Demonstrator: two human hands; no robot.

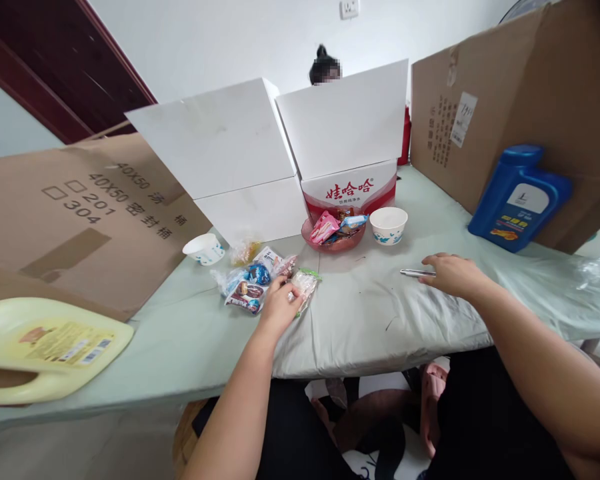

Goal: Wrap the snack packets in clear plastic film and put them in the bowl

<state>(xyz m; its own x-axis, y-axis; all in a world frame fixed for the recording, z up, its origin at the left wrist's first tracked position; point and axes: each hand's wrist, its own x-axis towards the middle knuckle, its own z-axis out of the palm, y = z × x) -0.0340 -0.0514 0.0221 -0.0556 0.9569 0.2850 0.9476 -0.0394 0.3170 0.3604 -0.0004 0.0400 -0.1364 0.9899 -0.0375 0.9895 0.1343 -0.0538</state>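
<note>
At the near edge of a pile of wrapped snacks (247, 293), my left hand (279, 308) has its fingers curled onto a clear snack packet with green edges (307, 285). Its fingertips partly hide what they grip. Further right, my right hand (454, 275) is low over the tabletop, thumb and fingers around one end of a slim silver tool (411, 273). That tool points left, and its exact kind is unclear. Behind the pile stands a pink glass bowl (333, 246) filled with packaged snacks. Paper bowls with blue patterns flank it, one on the right (389, 227) and one on the left (205, 249).
White boxes (220, 147) and a red-and-white carton (350, 190) form a wall at the back; a person's head shows above. Large cardboard boxes stand left (80, 220) and right (480, 113). A blue jug (520, 200) and a yellow jug (55, 347) occupy the sides.
</note>
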